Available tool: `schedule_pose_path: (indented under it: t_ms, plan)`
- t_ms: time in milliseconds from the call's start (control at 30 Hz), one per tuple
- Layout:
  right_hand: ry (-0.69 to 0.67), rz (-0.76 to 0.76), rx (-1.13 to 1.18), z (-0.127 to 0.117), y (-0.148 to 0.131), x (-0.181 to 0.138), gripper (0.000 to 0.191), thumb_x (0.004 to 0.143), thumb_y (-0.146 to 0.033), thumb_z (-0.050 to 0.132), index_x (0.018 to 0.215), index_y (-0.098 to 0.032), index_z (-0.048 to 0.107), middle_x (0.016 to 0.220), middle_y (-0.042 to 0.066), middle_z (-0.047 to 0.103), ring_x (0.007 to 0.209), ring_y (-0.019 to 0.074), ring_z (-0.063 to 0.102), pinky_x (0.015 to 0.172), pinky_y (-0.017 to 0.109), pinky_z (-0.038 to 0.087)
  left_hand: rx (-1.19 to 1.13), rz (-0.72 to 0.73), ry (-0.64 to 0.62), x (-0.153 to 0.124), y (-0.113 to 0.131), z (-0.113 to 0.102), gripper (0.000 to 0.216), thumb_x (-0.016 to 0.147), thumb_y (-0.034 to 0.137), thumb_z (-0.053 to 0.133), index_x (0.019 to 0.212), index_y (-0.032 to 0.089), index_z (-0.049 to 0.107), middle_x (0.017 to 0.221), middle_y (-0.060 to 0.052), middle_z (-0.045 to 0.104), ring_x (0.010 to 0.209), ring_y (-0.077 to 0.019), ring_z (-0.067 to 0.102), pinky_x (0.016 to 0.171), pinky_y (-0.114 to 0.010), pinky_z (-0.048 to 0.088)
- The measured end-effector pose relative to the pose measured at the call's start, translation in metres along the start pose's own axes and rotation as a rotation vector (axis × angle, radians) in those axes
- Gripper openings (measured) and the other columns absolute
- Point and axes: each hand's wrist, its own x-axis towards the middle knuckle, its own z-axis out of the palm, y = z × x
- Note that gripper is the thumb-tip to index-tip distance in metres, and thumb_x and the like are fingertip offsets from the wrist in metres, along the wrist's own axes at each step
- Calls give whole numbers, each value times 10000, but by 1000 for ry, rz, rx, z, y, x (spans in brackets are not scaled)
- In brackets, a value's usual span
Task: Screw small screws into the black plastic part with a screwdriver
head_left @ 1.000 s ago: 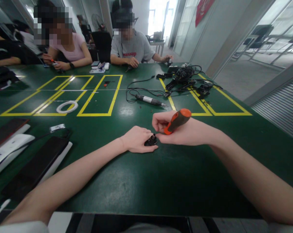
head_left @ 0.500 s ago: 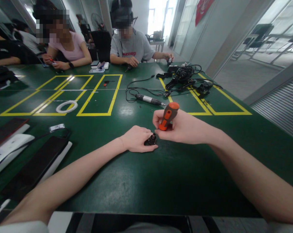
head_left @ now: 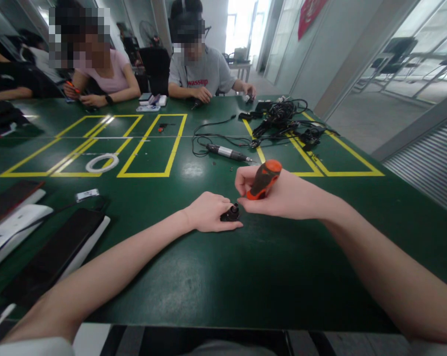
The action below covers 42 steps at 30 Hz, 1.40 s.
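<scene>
My left hand [head_left: 207,211] rests on the green table [head_left: 245,277] and pins down a small black part [head_left: 231,213] with thumb and fingers. My right hand [head_left: 279,195] grips an orange and black screwdriver [head_left: 263,179] by its handle, tilted up to the right, its tip pointing down at the black part. The tip itself is hidden behind my fingers. Both hands touch at the part.
An electric screwdriver [head_left: 227,153] with its cable lies beyond my hands, next to a heap of black cables [head_left: 283,118]. A white tape ring [head_left: 102,162] lies inside yellow floor-tape boxes. Dark flat devices [head_left: 56,252] lie at the left. Two people sit across the table working.
The screwdriver handle swung from leaning far right to nearly upright, then back to a rightward tilt. My left hand stayed on the black part.
</scene>
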Motion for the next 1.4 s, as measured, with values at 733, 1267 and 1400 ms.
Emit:
schedule_pose_path:
  t_ms: [733, 1267, 1400]
  plan:
    - [-22, 5, -3, -4, 1, 0, 146, 715, -148, 649, 804, -203, 547, 731, -45, 538, 639, 118, 467, 595, 258, 371, -440, -167, 35, -4, -12, -7, 641, 725, 706, 761, 1059, 183, 602, 956, -35, 697, 778, -188, 644, 678, -285, 453]
    - [-73, 32, 117, -4, 2, -1, 138, 740, -159, 671, 808, -204, 559, 743, -40, 573, 647, 117, 509, 586, 247, 394, -1253, -306, -33, 5, -18, -12, 541, 1064, 487, 382, 1021, 130, 787, 714, -45, 707, 622, -117, 549, 594, -263, 309]
    - [-68, 40, 100, -3, 5, -1, 131, 792, -245, 688, 807, -206, 563, 699, -42, 558, 622, 120, 492, 573, 254, 391, -1420, -361, -50, 4, -10, -7, 497, 1021, 514, 486, 1155, 95, 718, 525, 20, 572, 465, -104, 506, 520, -252, 241]
